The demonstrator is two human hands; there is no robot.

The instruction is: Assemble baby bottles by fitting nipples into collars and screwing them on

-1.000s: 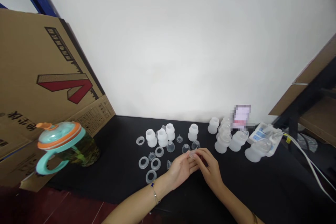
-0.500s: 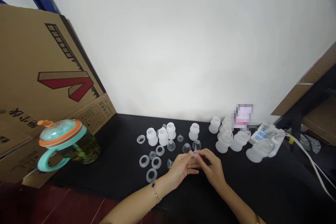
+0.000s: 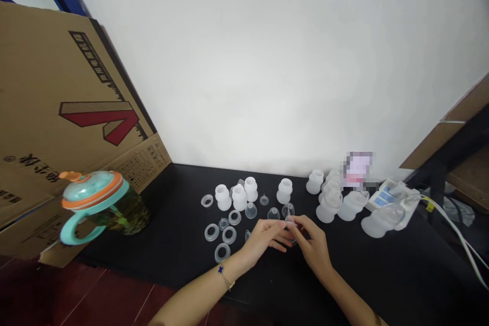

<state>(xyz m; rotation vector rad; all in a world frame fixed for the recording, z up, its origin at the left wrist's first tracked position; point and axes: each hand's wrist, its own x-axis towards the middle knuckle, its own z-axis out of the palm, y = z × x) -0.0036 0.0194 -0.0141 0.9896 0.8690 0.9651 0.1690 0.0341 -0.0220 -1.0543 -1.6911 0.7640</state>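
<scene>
Small part (image 3: 290, 222) I'm holding looks clear, smooth soft plastic; rings (image 3: 222, 252) and bottle pieces (image 3: 283, 191) frosted translucent plastic, tabletop (image 3: 179, 214) matt black, box (image 3: 46, 112) plain brown cardboard, mug lid (image 3: 93, 188) glossy teal-orange plastic.

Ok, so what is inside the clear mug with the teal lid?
Through the clear wall of the mug a dark greenish fill shows; I cannot tell whether it is liquid or leaves. The teal and orange lid covers the top, so its surface is hidden.
</scene>
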